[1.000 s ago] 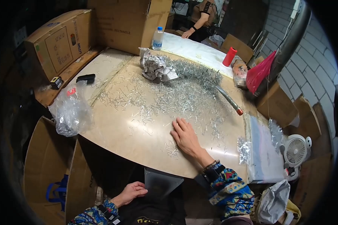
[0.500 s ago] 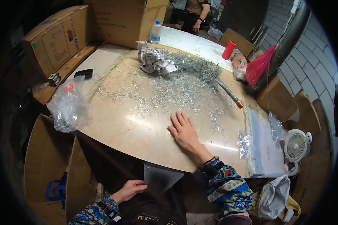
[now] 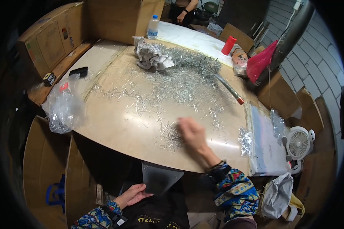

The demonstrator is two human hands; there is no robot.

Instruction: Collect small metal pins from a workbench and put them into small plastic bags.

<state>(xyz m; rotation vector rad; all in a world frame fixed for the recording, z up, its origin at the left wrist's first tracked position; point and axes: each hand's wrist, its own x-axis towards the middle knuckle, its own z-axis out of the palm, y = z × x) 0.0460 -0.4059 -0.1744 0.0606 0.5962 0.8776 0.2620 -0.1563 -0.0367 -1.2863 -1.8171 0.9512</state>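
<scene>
Many thin, silvery bent metal wire pieces (image 3: 187, 86) cover the table (image 3: 114, 131), heaped thickly at the back and strewn toward me. A small pile of wire pieces (image 3: 171, 137) lies nearer the front edge. Right beside that pile is my right hand (image 3: 193, 133), low over the tabletop; motion blur smears its fingers, and whether it grips any pieces does not show. My left hand (image 3: 133, 195) rests palm up by my lap, thumb and fingers apart, nothing in it. Just beyond its fingertips a grey sheet-like panel (image 3: 160, 179) hangs below the table edge.
Crumpled paper (image 3: 151, 57) and a metal rod with a red-brown end (image 3: 230, 89) lie at the heap. Further out are a water bottle (image 3: 153, 27), a red cylinder (image 3: 228, 45), a clear plastic bag (image 3: 65, 108), a white fan (image 3: 298, 143) and cardboard boxes (image 3: 51, 42). A person sits beyond the table.
My right hand, flat among loose pieces before, has come toward the front edge and its fingers blur. A small pile now lies beside it. My left hand has turned palm up.
</scene>
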